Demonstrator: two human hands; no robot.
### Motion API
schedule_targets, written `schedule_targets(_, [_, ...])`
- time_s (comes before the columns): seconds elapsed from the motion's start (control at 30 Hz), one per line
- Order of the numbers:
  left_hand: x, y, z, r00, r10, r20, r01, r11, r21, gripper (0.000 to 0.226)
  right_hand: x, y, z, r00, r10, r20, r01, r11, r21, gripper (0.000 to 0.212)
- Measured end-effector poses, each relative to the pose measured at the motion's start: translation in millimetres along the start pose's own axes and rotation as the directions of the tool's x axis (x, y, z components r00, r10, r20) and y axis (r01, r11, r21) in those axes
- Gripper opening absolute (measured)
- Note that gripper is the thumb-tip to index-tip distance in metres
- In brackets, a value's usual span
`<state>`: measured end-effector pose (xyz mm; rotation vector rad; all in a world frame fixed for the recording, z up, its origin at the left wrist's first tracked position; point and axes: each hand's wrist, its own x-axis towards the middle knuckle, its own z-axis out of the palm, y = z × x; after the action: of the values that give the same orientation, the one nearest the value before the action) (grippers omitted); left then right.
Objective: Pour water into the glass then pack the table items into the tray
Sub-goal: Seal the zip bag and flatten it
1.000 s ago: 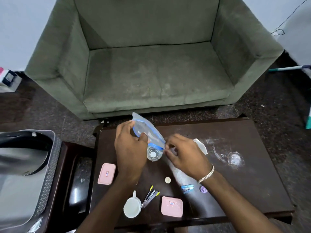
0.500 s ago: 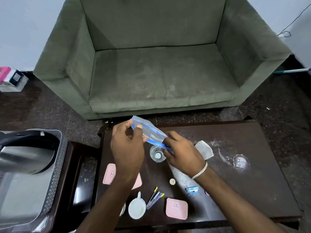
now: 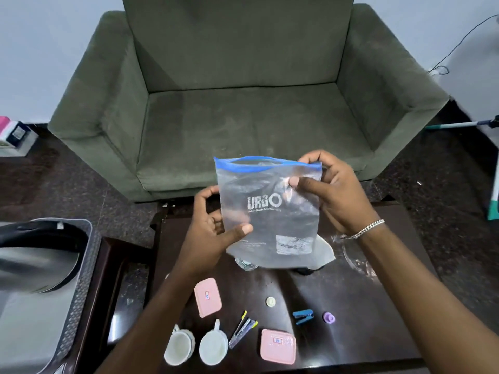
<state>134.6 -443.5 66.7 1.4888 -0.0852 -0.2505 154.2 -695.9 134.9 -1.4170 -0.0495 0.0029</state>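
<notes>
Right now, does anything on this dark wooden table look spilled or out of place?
Yes. A wet patch glistens on the dark wooden table below the right hand, as if water spilled. The small items in front lie loose but look undamaged.

Both forearms bare to the frame edge, no sleeves visible. Right hand (image 3: 339, 197): silver chain-link bracelet (image 3: 365, 230) at the wrist, just behind the hand. Left hand (image 3: 209, 233): no jewellery, bare wrist. Nails short, unpainted.

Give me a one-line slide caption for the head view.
Both hands, left and right, hold a clear URGO zip bag upright above a dark table scattered with small items.
</notes>
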Motion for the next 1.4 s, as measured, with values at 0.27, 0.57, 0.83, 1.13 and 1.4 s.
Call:
schedule_targets(0.27, [7.1, -9.8, 9.7, 0.969, 0.033, -0.246, -0.036, 0.999, -0.005, 0.068, -29.1, 53.2, -8.0, 0.981, 0.114, -0.160, -0.129, 0.988, -0.085, 0.082])
schedule_targets(0.57, [-5.0, -23.6, -3.8, 0.983, 0.045, -0.176, -0.019, 0.989, 0.149, 0.051, -43.5, 71.9, -2.8, 0.965, 0.155, -0.211, -0.195, 0.964, -0.183, 0.044])
schedule_targets(0.83, [-7.0, -19.6, -9.5, 0.958, 0.161, -0.237, -0.042, 0.897, 0.441, 0.026, -40.5, 71.8, -3.4, 0.961, 0.112, -0.251, -0.209, 0.893, -0.399, 0.027])
schedule_targets(1.13, [-14.4, -15.0, 2.5, 0.932, 0.109, -0.347, 0.009, 0.947, 0.321, 0.028, -46.3, 78.6, 9.8, 0.967, 0.129, -0.219, -0.195, 0.929, -0.315, 0.030])
schedule_targets(1.4, [-30.0, -18.8, 7.2, 0.992, 0.061, -0.109, -0.014, 0.923, 0.384, 0.018, -51.5, 85.7, 27.1, 0.978, -0.016, -0.209, -0.050, 0.949, -0.310, 0.039])
